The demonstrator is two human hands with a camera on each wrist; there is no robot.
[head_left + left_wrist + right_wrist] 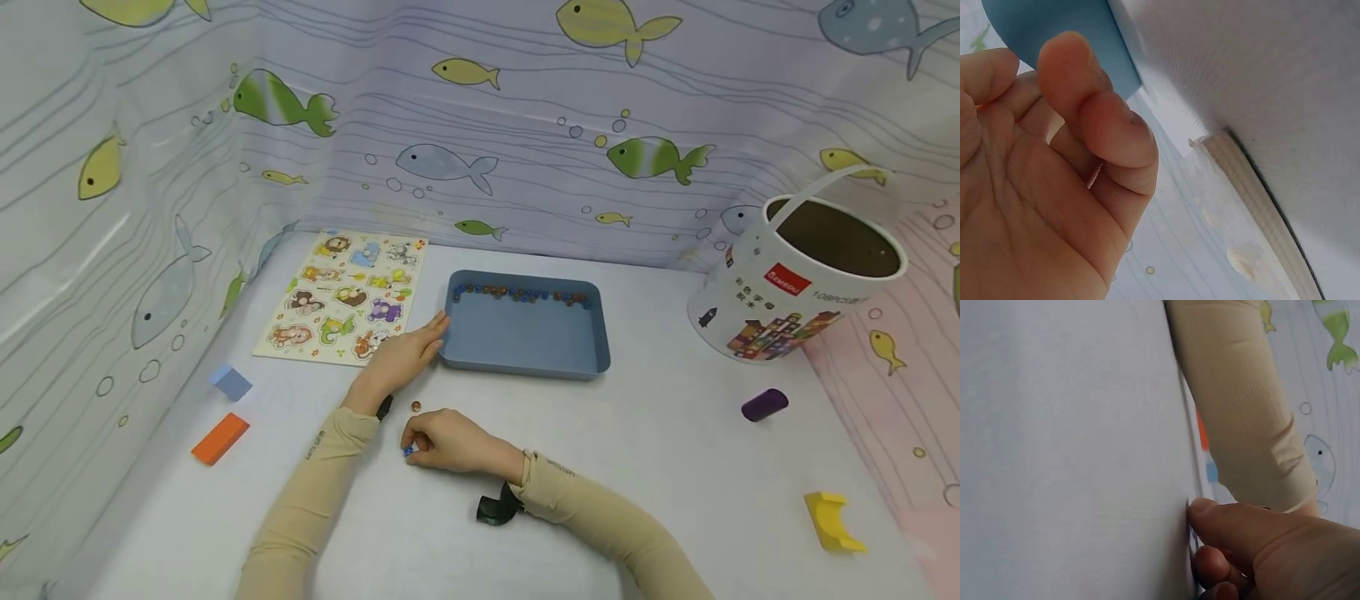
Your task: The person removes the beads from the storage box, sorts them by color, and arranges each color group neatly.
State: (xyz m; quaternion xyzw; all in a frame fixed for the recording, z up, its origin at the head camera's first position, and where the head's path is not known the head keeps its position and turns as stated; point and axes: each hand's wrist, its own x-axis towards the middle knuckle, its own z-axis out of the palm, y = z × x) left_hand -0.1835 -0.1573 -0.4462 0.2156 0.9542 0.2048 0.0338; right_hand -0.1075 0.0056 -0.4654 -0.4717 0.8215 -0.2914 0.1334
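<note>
Picking a small blue bead off the desk while the other hand steadies the tray.

The right hand (450, 442) curls its fingertips down on a blue bead (408, 451) near the front middle of the desk (660, 450), pinching it against the cloth; the lift looks not yet made, and it calls for a firm pinch on so small a piece. An orange bead (416, 406) lies just beyond it, loose. The left hand (405, 354) rests with fairly straight fingers touching the left wall of the blue tray (525, 354), which sits mid-desk and holds a row of coloured beads (521, 293) along its far wall. A white bucket (795, 283) at the right edge tilts open; nothing shows in it from the head view.
</note>
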